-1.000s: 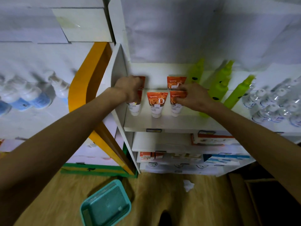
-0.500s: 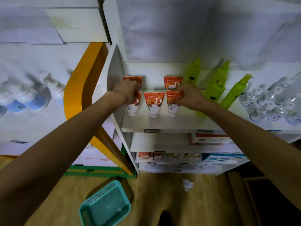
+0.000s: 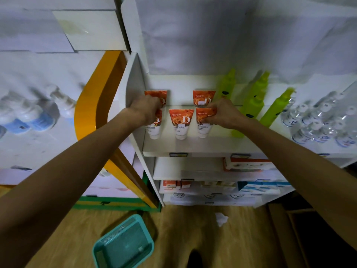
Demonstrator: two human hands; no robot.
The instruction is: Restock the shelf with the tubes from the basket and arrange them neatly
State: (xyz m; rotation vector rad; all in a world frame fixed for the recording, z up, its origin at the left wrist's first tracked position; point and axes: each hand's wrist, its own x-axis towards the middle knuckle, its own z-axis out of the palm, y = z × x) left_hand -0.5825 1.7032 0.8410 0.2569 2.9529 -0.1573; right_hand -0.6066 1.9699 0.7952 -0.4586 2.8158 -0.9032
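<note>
Several orange-and-white tubes stand cap-down on the white shelf point(image 3: 193, 147). Three form the front row: left tube point(image 3: 154, 130), middle tube point(image 3: 181, 123), right tube point(image 3: 202, 128). Two more stand behind, back left tube point(image 3: 163, 95) and back right tube point(image 3: 203, 97). My left hand point(image 3: 146, 110) is closed over the top of the front left tube. My right hand point(image 3: 222, 113) pinches the top of the front right tube. The teal basket point(image 3: 123, 242) lies on the floor below, holding no tubes that I can see.
Lime green spray bottles point(image 3: 253, 105) stand right of the tubes, clear bottles point(image 3: 324, 122) further right. Lower shelves carry boxed goods point(image 3: 249, 163). A yellow curved panel point(image 3: 100, 105) sits left of the shelf unit. A scrap of white paper point(image 3: 221, 218) lies on the wooden floor.
Both hands stay on the front outer tubes; my left hand has slipped slightly lower, showing more of the back left tube. The view has shifted a little.
</note>
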